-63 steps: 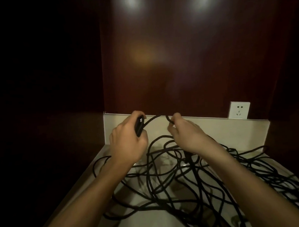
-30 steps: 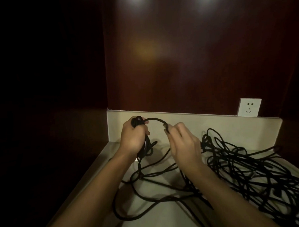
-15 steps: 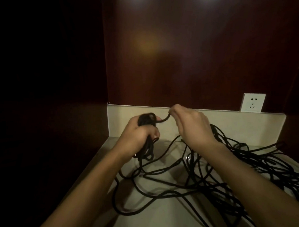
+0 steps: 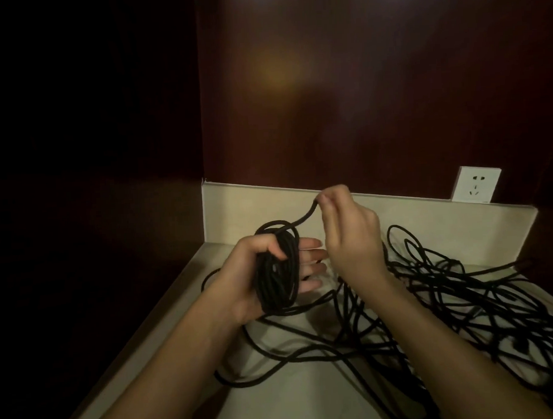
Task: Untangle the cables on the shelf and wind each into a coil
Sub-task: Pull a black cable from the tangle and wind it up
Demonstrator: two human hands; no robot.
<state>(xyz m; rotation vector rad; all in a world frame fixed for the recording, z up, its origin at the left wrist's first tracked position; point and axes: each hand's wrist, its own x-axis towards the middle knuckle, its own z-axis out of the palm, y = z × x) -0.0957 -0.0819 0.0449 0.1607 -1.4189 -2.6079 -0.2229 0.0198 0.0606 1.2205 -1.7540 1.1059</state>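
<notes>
A black cable coil (image 4: pixel 276 269) is wound in several turns around my left hand (image 4: pixel 256 280), whose thumb presses on the coil while the fingers stick out straight to the right. My right hand (image 4: pixel 349 237) pinches the same cable just above the coil, holding a short strand up near the shelf's back lip. To the right, a large tangle of black cables (image 4: pixel 463 302) sprawls over the pale shelf (image 4: pixel 302 398). Loose loops trail from the coil down across the shelf's front.
A white wall socket (image 4: pixel 476 188) sits above the shelf's raised back lip (image 4: pixel 237 208) at the right. Dark red wood panels close in the back and left side. The shelf's left edge runs diagonally toward me.
The coil on my left hand has grown by a few turns. My right hand has lifted the strand higher over the coil, and the left hand's fingers now stick out straight.
</notes>
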